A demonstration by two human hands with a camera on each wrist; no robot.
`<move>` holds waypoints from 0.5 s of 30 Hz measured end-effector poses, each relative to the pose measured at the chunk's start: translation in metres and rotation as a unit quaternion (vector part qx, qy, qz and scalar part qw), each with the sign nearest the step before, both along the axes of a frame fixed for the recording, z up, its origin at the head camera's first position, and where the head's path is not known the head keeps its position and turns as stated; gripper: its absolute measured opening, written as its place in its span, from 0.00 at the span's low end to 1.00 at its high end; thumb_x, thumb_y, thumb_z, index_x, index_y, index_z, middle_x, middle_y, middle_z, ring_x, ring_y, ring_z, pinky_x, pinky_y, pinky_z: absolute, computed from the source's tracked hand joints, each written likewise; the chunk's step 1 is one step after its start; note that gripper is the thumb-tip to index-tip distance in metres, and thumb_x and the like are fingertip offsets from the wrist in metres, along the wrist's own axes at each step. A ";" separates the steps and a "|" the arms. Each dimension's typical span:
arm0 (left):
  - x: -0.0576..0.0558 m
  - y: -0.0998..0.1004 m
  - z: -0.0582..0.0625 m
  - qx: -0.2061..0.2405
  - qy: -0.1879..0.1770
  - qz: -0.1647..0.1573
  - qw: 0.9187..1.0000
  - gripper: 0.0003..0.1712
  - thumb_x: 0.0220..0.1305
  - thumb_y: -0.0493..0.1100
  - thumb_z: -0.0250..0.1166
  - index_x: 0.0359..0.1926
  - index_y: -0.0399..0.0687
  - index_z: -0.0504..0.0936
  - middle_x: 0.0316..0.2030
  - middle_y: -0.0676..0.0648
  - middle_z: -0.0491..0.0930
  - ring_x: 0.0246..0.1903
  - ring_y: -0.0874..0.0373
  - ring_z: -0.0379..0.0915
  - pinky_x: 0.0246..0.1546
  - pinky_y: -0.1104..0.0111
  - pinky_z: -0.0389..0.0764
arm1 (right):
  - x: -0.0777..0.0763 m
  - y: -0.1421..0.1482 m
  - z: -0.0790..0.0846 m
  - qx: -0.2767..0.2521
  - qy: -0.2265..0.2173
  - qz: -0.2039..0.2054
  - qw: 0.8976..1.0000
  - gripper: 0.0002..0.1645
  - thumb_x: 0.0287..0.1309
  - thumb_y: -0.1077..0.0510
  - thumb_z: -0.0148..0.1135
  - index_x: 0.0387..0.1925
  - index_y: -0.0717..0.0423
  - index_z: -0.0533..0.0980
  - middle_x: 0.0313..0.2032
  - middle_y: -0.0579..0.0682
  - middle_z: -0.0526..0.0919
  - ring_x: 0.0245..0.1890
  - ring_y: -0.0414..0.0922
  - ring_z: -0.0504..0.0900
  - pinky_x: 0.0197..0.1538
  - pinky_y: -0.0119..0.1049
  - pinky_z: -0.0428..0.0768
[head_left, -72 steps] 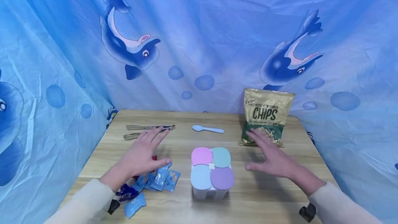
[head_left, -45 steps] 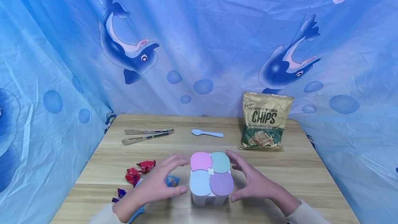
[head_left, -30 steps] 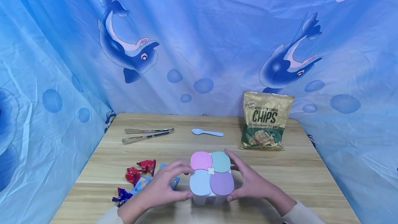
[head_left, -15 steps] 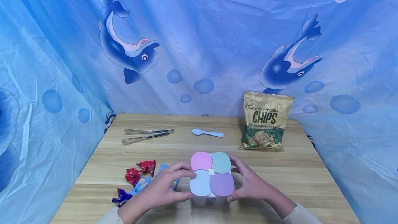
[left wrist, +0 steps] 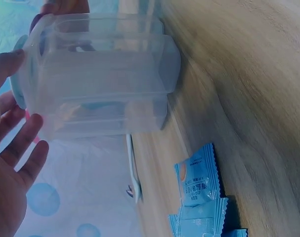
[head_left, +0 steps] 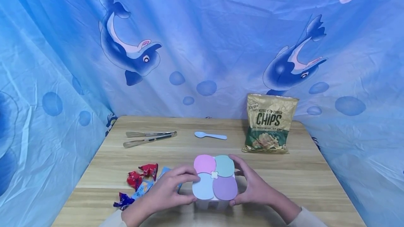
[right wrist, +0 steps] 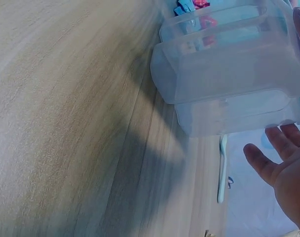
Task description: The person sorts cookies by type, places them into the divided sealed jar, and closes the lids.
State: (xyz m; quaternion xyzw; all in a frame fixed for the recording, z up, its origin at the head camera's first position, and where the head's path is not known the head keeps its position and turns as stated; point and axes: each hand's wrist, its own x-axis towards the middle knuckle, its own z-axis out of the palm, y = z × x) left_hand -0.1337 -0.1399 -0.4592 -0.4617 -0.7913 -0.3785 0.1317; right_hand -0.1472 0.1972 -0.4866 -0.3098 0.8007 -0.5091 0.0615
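Note:
A translucent snack box (head_left: 214,204) stands upright on the table, with four petal lids in pink, green, light blue and purple. My left hand (head_left: 164,192) holds its left side near the top, forefinger at the light blue petal lid (head_left: 203,186) and thumb at the near corner. From the right, my right hand (head_left: 257,188) grips the box with thumb at the near corner and fingers along the far side. In both wrist views the clear walls of the box (left wrist: 105,69) show four joined compartments.
Red candies (head_left: 135,179), a purple-wrapped candy (head_left: 123,200) and blue packets (left wrist: 196,177) lie left of the box, partly behind my left hand. Metal tongs (head_left: 151,139) and a light blue spoon (head_left: 210,135) lie farther back. A chips bag (head_left: 268,125) stands at the back right.
Both hands came inward and down from apart above the table to the sides of the snack box and took hold of its top. The box stays in place; the last half second shows little movement.

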 end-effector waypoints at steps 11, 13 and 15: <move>-0.013 0.003 -0.006 0.018 0.112 0.014 0.993 0.25 0.44 0.51 0.83 0.47 0.56 0.89 0.48 0.56 0.85 0.50 0.61 0.80 0.50 0.64 0.83 | 0.002 -0.003 0.000 -0.004 0.007 -0.004 1.000 0.77 0.34 0.46 0.89 0.80 0.53 0.50 0.71 0.48 0.69 0.69 0.47 0.71 0.62 0.46 0.79; -0.015 0.004 -0.008 0.029 0.140 0.007 0.990 0.26 0.43 0.50 0.83 0.47 0.55 0.89 0.47 0.55 0.85 0.49 0.60 0.81 0.51 0.65 0.83 | 0.002 -0.002 0.000 -0.004 0.007 -0.004 1.000 0.76 0.35 0.46 0.89 0.80 0.52 0.50 0.71 0.47 0.69 0.69 0.47 0.71 0.62 0.46 0.79; -0.016 0.005 -0.010 0.039 0.157 0.003 0.987 0.27 0.42 0.50 0.84 0.47 0.54 0.89 0.47 0.54 0.85 0.48 0.60 0.81 0.51 0.67 0.82 | 0.002 -0.002 0.000 -0.002 0.009 -0.004 1.000 0.76 0.35 0.46 0.89 0.80 0.49 0.50 0.71 0.47 0.69 0.69 0.47 0.71 0.63 0.45 0.79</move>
